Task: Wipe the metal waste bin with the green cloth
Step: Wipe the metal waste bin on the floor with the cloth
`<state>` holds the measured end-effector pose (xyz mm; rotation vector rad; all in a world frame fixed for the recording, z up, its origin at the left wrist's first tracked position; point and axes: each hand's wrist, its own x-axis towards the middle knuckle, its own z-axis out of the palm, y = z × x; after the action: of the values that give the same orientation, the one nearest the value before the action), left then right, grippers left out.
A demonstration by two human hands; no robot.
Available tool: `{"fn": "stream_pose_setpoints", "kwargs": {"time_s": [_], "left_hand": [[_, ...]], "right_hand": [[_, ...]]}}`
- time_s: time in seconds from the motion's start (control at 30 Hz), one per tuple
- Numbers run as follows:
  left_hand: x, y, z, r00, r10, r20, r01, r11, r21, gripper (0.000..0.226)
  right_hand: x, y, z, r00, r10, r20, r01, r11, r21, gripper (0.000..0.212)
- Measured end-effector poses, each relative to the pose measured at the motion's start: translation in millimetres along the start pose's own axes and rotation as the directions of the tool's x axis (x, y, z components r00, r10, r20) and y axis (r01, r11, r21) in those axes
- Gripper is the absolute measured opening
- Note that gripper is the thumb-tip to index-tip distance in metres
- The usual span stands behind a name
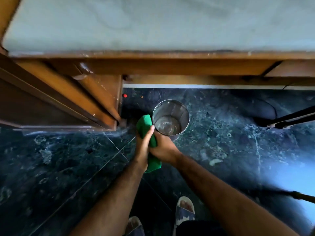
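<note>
A shiny round metal waste bin [171, 119] stands upright and empty on the dark marble floor, just in front of a wooden desk. The green cloth [144, 123] is bunched between both hands, its top end sticking up beside the bin's left rim and its lower end hanging below the wrists. My left hand [143, 147] is closed around the cloth from the left. My right hand [162, 148] grips the cloth from the right, close to the bin's near side; whether it touches the bin I cannot tell.
The wooden desk [153, 65] with a pale top spans the upper view, and its side panel [95, 99] comes down left of the bin. A dark chair base [265, 113] and a black bar [293, 120] lie to the right. My sandalled feet [185, 212] are at the bottom.
</note>
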<state>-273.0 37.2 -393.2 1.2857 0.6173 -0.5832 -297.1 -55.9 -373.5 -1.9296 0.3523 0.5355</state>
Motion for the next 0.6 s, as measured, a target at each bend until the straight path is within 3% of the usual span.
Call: {"fn": "stream_pose_setpoints", "kwargs": {"time_s": [0.13, 0.2, 0.23, 0.3, 0.37, 0.47, 0.53, 0.6], "left_hand": [[71.2, -30.9, -26.3, 0.992, 0.054, -0.115, -0.065, 0.993, -0.099, 0.067], [102.7, -45.8, -36.5, 0.997, 0.025, -0.078, -0.039, 0.982, -0.185, 0.071], [116.3, -51.7, -39.4, 0.999, 0.008, -0.04, -0.016, 0.976, -0.217, 0.073], [136.1, -56.4, -46.2, 1.0, -0.001, -0.023, -0.004, 0.978, -0.211, 0.072], [157.4, -61.4, -53.3, 1.0, -0.001, -0.023, -0.003, 0.984, -0.18, 0.071], [181.1, -69.1, -60.5, 0.999, -0.033, 0.039, 0.039, 0.985, -0.167, 0.057], [190.4, -73.3, -62.3, 0.993, -0.052, 0.107, 0.07, 0.983, -0.173, 0.052], [199.3, -78.6, -63.7, 0.99, -0.035, 0.136, 0.052, 0.991, -0.121, 0.06]], "right_hand": [[35.8, 44.5, 19.4, 0.987, -0.065, 0.15, 0.001, 0.919, 0.393, 0.062], [52.2, 65.2, 23.2, 0.989, -0.108, 0.104, 0.054, 0.902, 0.429, 0.054], [61.0, 77.1, 23.3, 0.989, -0.146, 0.008, 0.135, 0.937, 0.322, 0.046], [77.9, 102.1, 18.5, 0.944, -0.236, -0.232, 0.222, 0.971, -0.084, 0.037], [97.2, 126.0, 8.5, 0.871, -0.347, -0.349, 0.157, 0.868, -0.472, 0.045], [117.5, 151.0, 4.6, 0.931, -0.268, -0.248, 0.024, 0.723, -0.69, 0.06], [125.6, 160.7, 9.2, 0.941, -0.262, -0.214, -0.007, 0.617, -0.787, 0.038], [133.4, 163.4, 12.7, 0.929, -0.299, -0.219, -0.005, 0.58, -0.815, 0.021]]}}
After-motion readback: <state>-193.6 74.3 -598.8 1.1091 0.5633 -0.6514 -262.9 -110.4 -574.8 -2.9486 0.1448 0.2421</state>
